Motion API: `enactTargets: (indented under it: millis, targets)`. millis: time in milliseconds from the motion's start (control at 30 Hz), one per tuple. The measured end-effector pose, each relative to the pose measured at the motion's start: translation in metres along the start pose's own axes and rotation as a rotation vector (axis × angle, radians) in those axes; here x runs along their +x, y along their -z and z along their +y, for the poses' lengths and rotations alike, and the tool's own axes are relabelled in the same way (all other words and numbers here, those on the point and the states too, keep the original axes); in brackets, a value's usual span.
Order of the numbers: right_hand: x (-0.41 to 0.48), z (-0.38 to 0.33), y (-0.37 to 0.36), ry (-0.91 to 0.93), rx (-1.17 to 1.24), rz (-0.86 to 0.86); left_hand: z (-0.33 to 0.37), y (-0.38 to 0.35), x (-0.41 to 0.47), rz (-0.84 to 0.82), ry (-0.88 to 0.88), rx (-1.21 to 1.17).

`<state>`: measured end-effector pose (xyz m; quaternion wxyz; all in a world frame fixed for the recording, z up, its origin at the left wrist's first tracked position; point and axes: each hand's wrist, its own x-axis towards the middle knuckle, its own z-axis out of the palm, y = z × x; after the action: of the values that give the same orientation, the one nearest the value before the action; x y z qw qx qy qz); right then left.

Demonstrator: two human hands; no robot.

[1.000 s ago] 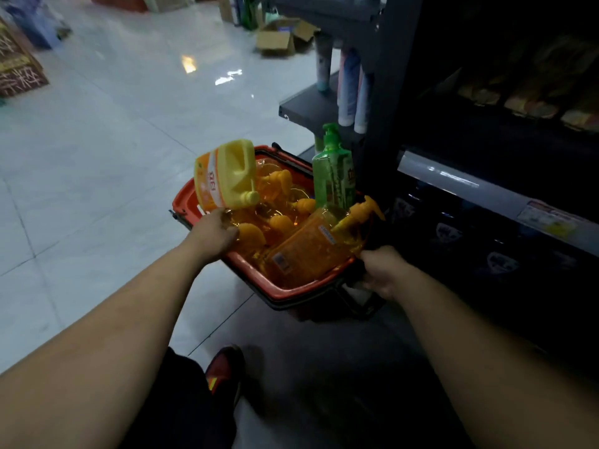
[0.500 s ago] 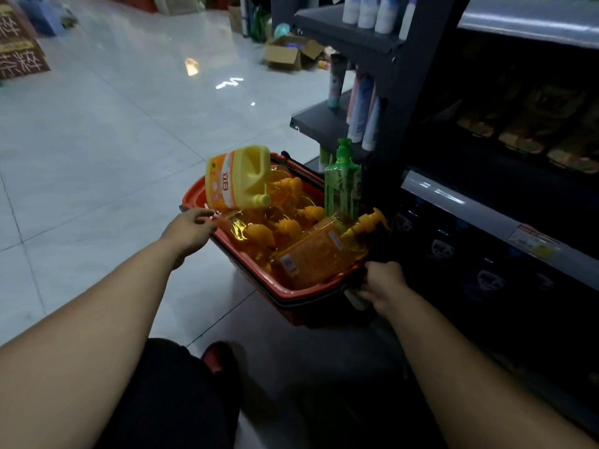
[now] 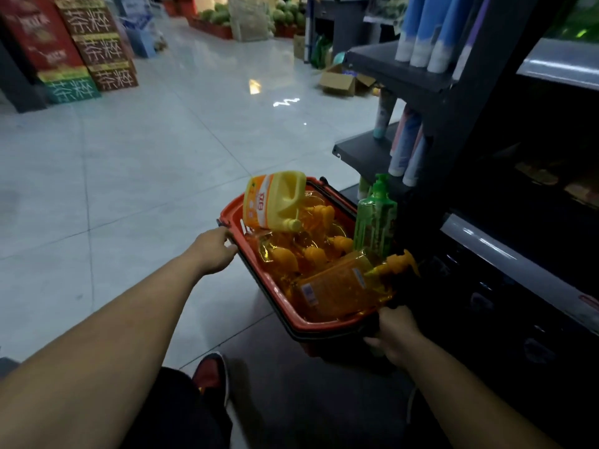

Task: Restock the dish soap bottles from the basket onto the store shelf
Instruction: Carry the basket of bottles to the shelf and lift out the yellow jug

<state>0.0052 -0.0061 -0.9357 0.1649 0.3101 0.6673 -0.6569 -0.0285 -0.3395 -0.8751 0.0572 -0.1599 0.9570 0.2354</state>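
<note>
Left hand point(image 3: 214, 251) and right hand point(image 3: 395, 335) both grip the basket point(image 3: 324, 326) rim, arms stretched out. Bottles point(image 3: 334, 290) sit piled right between them.

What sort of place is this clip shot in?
Most likely a supermarket or grocery store: dark retail shelving with a price-label strip, a red shopping basket full of dish soap bottles, and stacked printed cartons across the tiled aisle.

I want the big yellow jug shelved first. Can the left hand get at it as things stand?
Probably yes. The yellow jug lies tilted on top of the other bottles with nothing over it, and the left hand holds the basket rim beside it; it would only need to let go.
</note>
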Motion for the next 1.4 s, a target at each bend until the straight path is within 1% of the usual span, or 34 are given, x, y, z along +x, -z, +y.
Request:
enactTargets:
  millis: [133, 233, 300, 367, 433, 500, 567, 633, 800, 900, 967, 1033, 1100, 1200, 1300, 1400]
  targets:
    - [-0.003, -0.001, -0.009, -0.009, 0.020, -0.005, -0.015, 0.015, 0.038, 0.050, 0.068, 0.052]
    - [0.004, -0.002, -0.012, -0.002, 0.034, 0.000, -0.023, 0.011, 0.086, 0.088, 0.081, 0.100]
    - [0.010, 0.002, -0.015, -0.007, 0.079, 0.008, -0.024, 0.003, 0.112, 0.113, 0.090, 0.074]
    - [0.020, 0.007, -0.017, -0.009, 0.090, 0.028, -0.028, -0.006, 0.137, 0.117, 0.145, 0.011]
    - [0.028, 0.010, -0.021, -0.005, 0.057, 0.062, -0.041, -0.013, 0.161, 0.088, 0.217, -0.074]
    - [0.035, 0.012, -0.026, -0.002, 0.024, 0.091, -0.053, -0.019, 0.180, 0.071, 0.271, -0.196]
    - [0.043, 0.011, -0.031, 0.011, -0.007, 0.121, -0.058, -0.027, 0.188, 0.101, 0.303, -0.334]
    - [0.050, 0.007, -0.032, 0.020, -0.045, 0.126, -0.060, -0.032, 0.183, 0.143, 0.327, -0.437]
    - [0.072, -0.012, -0.030, 0.058, -0.082, 0.066, -0.074, -0.033, 0.145, 0.264, 0.455, -0.543]
    - [0.089, -0.034, -0.028, 0.109, -0.142, -0.021, -0.085, -0.036, 0.099, 0.361, 0.563, -0.605]
    - [0.100, -0.051, -0.030, 0.146, -0.211, -0.094, -0.093, -0.039, 0.066, 0.420, 0.629, -0.691]
    - [0.110, -0.069, -0.035, 0.171, -0.273, -0.187, -0.102, -0.041, 0.034, 0.443, 0.693, -0.788]
    - [0.120, -0.083, -0.044, 0.200, -0.313, -0.245, -0.107, -0.040, 0.003, 0.395, 0.755, -0.840]
    - [0.132, -0.098, -0.062, 0.247, -0.384, -0.297, -0.119, -0.033, -0.036, 0.222, 0.843, -0.890]
    - [0.140, -0.111, -0.071, 0.269, -0.447, -0.334, -0.133, -0.028, -0.061, 0.047, 0.871, -0.831]
    - [0.143, -0.118, -0.074, 0.302, -0.485, -0.321, -0.136, -0.027, -0.077, -0.059, 0.844, -0.757]
